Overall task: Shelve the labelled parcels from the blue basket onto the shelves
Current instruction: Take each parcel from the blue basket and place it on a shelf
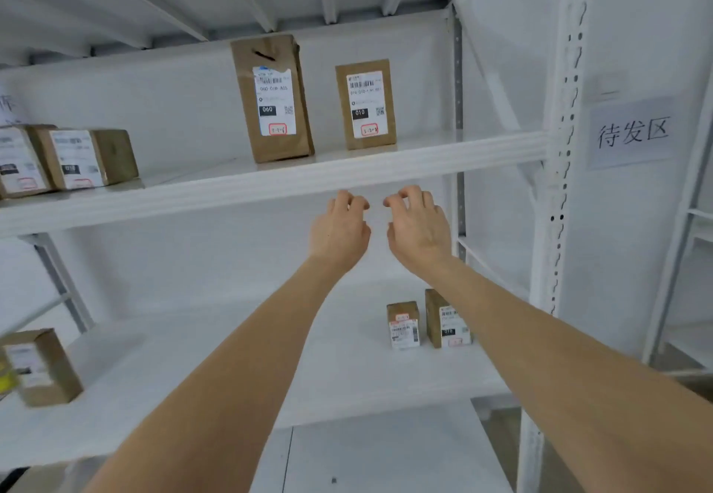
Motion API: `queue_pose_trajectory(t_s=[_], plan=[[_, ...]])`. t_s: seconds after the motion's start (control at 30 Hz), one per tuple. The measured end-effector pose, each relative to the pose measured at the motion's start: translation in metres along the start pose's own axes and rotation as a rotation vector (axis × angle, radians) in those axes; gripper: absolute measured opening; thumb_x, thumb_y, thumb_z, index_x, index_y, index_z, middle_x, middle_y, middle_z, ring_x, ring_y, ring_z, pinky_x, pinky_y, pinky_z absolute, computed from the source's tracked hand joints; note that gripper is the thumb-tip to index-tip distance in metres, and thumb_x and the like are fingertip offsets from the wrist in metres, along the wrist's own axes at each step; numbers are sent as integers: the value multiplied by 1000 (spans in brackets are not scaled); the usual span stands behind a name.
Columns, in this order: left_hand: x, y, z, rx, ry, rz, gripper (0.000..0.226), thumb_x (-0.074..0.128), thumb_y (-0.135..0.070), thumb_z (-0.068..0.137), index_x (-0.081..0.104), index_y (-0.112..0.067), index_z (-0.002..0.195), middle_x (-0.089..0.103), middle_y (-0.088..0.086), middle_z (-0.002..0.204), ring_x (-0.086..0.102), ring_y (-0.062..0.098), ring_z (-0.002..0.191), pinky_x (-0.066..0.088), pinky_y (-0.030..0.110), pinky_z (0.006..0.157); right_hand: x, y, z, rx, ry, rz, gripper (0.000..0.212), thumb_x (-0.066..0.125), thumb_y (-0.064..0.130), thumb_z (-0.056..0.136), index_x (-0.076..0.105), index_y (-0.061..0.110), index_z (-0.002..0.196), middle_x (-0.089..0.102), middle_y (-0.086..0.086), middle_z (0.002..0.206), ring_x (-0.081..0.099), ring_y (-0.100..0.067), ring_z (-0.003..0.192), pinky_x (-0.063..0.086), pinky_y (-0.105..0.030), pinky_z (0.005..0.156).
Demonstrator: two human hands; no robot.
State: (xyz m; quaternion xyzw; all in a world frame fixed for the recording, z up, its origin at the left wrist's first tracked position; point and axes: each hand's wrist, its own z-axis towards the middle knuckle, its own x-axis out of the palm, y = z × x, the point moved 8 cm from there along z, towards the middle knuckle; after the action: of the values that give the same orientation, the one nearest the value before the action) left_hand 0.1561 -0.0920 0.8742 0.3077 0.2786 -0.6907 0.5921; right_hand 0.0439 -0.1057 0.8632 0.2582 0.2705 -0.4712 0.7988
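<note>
Two labelled brown parcels stand upright on the upper shelf (pixel 424 161): a tall one marked 060 (pixel 272 99) and a shorter one marked 010 (pixel 366 105) to its right. My left hand (pixel 339 230) and my right hand (pixel 418 228) hover side by side just below that shelf's front edge, under the 010 parcel. Both hold nothing, with fingers loosely curled. The blue basket is out of view.
Two more parcels (pixel 73 159) sit at the upper shelf's left. On the lower shelf (pixel 231 357) stand two small boxes (pixel 403 324) at the right and one box (pixel 42 367) at the left. A white perforated upright (pixel 559 184) and a paper sign (pixel 632 132) are to the right.
</note>
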Motion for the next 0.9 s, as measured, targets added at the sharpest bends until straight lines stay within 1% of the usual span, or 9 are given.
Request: queue_pose_trajectory(t_s=[0.1, 0.2, 0.33, 0.5, 0.6, 0.73, 0.83, 0.9], plan=[[38, 9, -58, -60, 137, -28, 35, 47, -18, 92, 47, -16, 128, 40, 3, 130, 46, 21, 116, 42, 33, 70, 31, 2, -59, 14, 126, 0, 44, 52, 11, 89, 47, 17, 132, 40, -6, 133, 40, -25, 120, 37, -34, 91], [84, 9, -114, -136, 327, -51, 37, 47, -19, 93, 44, -17, 130, 38, 3, 132, 44, 20, 120, 43, 32, 72, 60, -1, -120, 39, 253, 14, 42, 53, 10, 88, 50, 17, 129, 40, -7, 133, 40, -26, 120, 39, -36, 90], [143, -9, -185, -145, 541, -42, 40, 47, -20, 93, 41, -16, 133, 37, 5, 133, 42, 21, 122, 44, 33, 79, 100, -19, -196, 85, 440, 22, 37, 53, 10, 88, 55, 17, 125, 38, -6, 136, 36, -25, 125, 38, -35, 95], [223, -35, -267, -166, 788, -53, 44, 47, -18, 93, 38, -15, 136, 35, 6, 135, 41, 23, 124, 45, 37, 88, 160, -56, -285, 144, 681, 16, 36, 51, 13, 92, 54, 20, 127, 35, -5, 138, 33, -23, 127, 40, -33, 93], [275, -48, -311, -208, 915, -69, 44, 47, -17, 94, 38, -16, 137, 36, 6, 136, 44, 23, 121, 46, 37, 88, 204, -82, -337, 178, 831, 48, 39, 50, 15, 93, 49, 20, 132, 33, -6, 139, 32, -24, 127, 41, -33, 93], [349, -62, -375, -272, 1096, -50, 43, 49, -19, 93, 39, -13, 135, 38, 8, 134, 48, 27, 118, 48, 40, 91, 262, -126, -411, 267, 1004, 99, 43, 53, 17, 92, 43, 19, 134, 34, -7, 137, 36, -25, 124, 44, -34, 89], [396, -68, -426, -330, 1221, -59, 45, 48, -19, 93, 37, -11, 136, 37, 8, 135, 50, 28, 117, 49, 42, 87, 303, -152, -468, 335, 1119, 104, 45, 52, 23, 94, 38, 17, 137, 34, -9, 137, 37, -27, 124, 46, -35, 91], [425, -62, -460, -388, 1272, -66, 43, 46, -16, 94, 37, -11, 135, 36, 8, 136, 51, 29, 115, 49, 43, 85, 333, -160, -503, 382, 1195, 110, 47, 52, 22, 95, 35, 16, 138, 32, -9, 138, 35, -28, 125, 46, -36, 92]])
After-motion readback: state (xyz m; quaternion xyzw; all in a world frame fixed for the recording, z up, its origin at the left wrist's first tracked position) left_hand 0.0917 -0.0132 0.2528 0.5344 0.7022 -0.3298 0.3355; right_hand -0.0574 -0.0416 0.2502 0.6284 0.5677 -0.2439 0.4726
